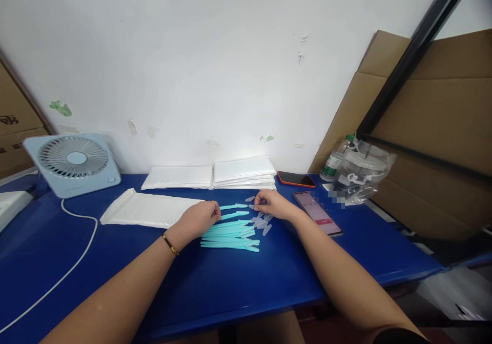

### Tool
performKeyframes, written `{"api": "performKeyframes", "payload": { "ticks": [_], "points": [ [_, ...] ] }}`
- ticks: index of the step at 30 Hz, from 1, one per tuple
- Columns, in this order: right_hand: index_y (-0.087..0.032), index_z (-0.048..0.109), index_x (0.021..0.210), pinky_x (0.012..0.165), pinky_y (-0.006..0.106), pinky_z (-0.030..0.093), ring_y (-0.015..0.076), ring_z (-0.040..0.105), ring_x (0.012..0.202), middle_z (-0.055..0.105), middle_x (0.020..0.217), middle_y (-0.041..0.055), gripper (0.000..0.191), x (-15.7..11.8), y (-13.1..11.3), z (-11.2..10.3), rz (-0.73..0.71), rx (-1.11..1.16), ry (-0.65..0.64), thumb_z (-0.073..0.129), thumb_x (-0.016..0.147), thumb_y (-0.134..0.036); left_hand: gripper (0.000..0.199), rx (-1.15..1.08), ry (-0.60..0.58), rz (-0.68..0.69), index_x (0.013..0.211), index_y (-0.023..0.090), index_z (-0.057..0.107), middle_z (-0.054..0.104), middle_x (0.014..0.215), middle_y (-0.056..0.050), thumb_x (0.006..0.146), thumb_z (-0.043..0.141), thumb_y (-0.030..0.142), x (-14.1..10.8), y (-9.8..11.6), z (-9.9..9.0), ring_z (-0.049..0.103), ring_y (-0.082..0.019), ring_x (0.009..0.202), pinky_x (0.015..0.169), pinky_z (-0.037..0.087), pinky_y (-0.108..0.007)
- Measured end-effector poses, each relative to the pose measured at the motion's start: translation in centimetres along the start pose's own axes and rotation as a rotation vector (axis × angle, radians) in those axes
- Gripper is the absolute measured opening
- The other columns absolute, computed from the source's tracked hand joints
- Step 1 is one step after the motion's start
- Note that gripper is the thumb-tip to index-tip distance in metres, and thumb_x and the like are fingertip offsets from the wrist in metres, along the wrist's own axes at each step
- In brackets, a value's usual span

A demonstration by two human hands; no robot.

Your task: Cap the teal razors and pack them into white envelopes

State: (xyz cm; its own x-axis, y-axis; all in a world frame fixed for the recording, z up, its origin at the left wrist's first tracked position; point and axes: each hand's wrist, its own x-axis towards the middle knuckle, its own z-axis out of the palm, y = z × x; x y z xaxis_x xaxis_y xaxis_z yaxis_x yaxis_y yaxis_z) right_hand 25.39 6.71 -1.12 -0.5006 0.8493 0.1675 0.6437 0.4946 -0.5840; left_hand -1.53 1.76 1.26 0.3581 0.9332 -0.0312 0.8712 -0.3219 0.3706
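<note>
Several thin turquoise sticks with slanted ends (pixel 230 242) lie side by side on the blue table (pixel 230 292). My left hand (pixel 200 218) is closed at the left ends of the upper two sticks; its fingertips touch them, and a white padded packet (pixel 154 208) lies beside and partly behind it. Small translucent caps (pixel 261 223) are scattered to the right of the sticks. Over the upper part of these caps, my right hand (pixel 272 204) is pinched, with a small translucent cap (pixel 251 206) at its fingertips.
Stacked white packets (pixel 244 170) rest against the wall. A light blue fan (pixel 75 162) with a white cable stands at left. On the right are an orange-edged phone (pixel 295 179), a lit phone (pixel 317 213), a bottle (pixel 332 164) and a bagged cup (pixel 359 172).
</note>
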Motion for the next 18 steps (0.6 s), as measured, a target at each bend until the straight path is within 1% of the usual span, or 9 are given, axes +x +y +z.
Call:
{"api": "performKeyframes", "payload": {
  "ticks": [3, 6, 10, 13, 18],
  "points": [
    [-0.018, 0.063, 0.080, 0.058, 0.023, 0.039, 0.0117, 0.052, 0.062, 0.059, 0.069, 0.0002, 0.014, -0.3, -0.4, -0.2, 0.035, 0.220, 0.004, 0.063, 0.077, -0.032, 0.016, -0.045, 0.054, -0.003, 0.078, 0.022, 0.059, 0.067, 0.081, -0.003, 0.080, 0.044, 0.028, 0.2, -0.3, 0.0, 0.059, -0.019, 0.072, 0.060, 0.037, -0.026],
    [-0.016, 0.063, 0.083, 0.058, 0.023, 0.039, 0.0108, 0.051, 0.061, 0.059, 0.070, 0.0004, 0.021, -0.5, -0.9, -0.4, 0.028, 0.351, -0.005, 0.063, 0.077, -0.036, 0.016, -0.058, 0.113, 0.004, 0.079, 0.023, 0.057, 0.067, 0.081, -0.002, 0.082, 0.043, 0.030, 0.4, -0.7, -0.1, 0.059, -0.019, 0.073, 0.061, 0.037, -0.027],
    [-0.015, 0.065, 0.083, 0.057, 0.023, 0.040, 0.0107, 0.051, 0.060, 0.060, 0.069, 0.0009, 0.026, -0.5, -1.2, -0.5, 0.041, 0.371, 0.010, 0.064, 0.075, -0.040, 0.016, -0.038, 0.125, 0.008, 0.078, 0.022, 0.058, 0.067, 0.080, -0.002, 0.081, 0.044, 0.029, 0.4, -0.9, -0.2, 0.059, -0.019, 0.071, 0.060, 0.037, -0.027],
    [-0.015, 0.065, 0.083, 0.057, 0.023, 0.040, 0.0107, 0.051, 0.061, 0.060, 0.069, 0.0010, 0.026, -0.4, -1.2, -0.4, 0.051, 0.360, 0.030, 0.065, 0.074, -0.040, 0.017, -0.025, 0.131, 0.004, 0.078, 0.022, 0.058, 0.067, 0.081, -0.002, 0.082, 0.044, 0.029, 0.4, -0.9, -0.2, 0.059, -0.018, 0.071, 0.060, 0.037, -0.026],
    [-0.016, 0.065, 0.081, 0.058, 0.022, 0.040, 0.0105, 0.051, 0.061, 0.059, 0.068, 0.0001, 0.022, 0.0, -2.2, 0.8, 0.041, 0.356, 0.006, 0.065, 0.074, -0.037, 0.016, -0.003, 0.140, 0.039, 0.080, 0.022, 0.058, 0.067, 0.079, -0.001, 0.083, 0.045, 0.030, 0.6, -0.5, 0.0, 0.060, -0.017, 0.071, 0.060, 0.037, -0.025]
  ]
}}
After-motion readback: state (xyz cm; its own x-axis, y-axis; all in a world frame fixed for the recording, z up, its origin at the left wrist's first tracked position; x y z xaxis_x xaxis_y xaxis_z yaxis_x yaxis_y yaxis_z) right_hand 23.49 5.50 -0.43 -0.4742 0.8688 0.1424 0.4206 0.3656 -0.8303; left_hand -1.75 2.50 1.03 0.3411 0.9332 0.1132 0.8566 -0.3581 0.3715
